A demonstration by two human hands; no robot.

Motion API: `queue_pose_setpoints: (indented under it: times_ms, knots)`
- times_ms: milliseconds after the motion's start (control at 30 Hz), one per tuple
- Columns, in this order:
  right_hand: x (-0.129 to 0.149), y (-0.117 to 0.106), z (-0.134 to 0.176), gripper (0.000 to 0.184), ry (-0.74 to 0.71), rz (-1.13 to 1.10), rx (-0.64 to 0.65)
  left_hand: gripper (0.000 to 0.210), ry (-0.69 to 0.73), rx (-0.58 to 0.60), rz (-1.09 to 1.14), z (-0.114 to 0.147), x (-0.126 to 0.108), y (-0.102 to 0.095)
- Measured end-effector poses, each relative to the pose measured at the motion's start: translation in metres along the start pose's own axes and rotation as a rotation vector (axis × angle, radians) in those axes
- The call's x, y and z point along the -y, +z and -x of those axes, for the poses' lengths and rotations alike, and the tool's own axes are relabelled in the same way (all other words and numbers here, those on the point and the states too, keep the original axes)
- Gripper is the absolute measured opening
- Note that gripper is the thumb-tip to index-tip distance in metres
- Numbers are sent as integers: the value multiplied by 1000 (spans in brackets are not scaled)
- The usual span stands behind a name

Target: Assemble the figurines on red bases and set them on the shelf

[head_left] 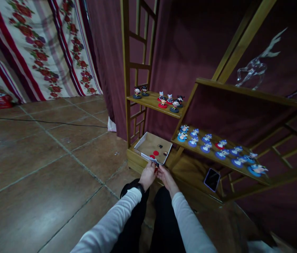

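Note:
Both hands meet in front of the near edge of a shallow open box (141, 141). Between the fingertips is a small figurine (156, 165) with a dark top and some red; the fingers partly cover it. My left hand (147, 175) is closed on it from the left, a dark band at its wrist. My right hand (166, 178) pinches it from the right. Inside the box lie red discs (156, 153), a small dark piece (160, 146) and another small piece (165, 153) by the right wall.
A wooden display shelf (153, 100) bears several black- and red-based figurines (174, 106). The lower right shelf (263, 180) carries rows of blue-and-white figurines (205, 147). Beneath lies a phone (212, 179). A clear deer ornament (253, 70) stands above. A cable (58, 122) crosses the tiled floor.

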State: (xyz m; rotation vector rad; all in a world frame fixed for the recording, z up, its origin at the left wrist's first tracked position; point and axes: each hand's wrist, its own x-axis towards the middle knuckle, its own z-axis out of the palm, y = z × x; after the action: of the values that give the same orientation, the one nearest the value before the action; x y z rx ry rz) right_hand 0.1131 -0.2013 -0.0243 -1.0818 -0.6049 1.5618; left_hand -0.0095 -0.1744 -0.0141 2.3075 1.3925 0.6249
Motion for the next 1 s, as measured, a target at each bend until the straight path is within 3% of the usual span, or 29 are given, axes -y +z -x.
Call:
queue_pose_setpoints:
  times_ms: [300, 500, 700, 1000]
  knots:
    - [-6, -2, -8, 32, 18, -47, -50, 55, -64, -42, 210, 0, 5, 7]
    - [-9, 0, -12, 35, 31, 29, -88, 32, -211, -82, 287, -4, 12, 11]
    - [-10, 2, -12, 35, 30, 57, -117, 31, -208, -47, 194, -1, 8, 12]
    - [-3, -6, -10, 15, 83, -15, -83, 42, 2, 42, -166, 3, -6, 8]
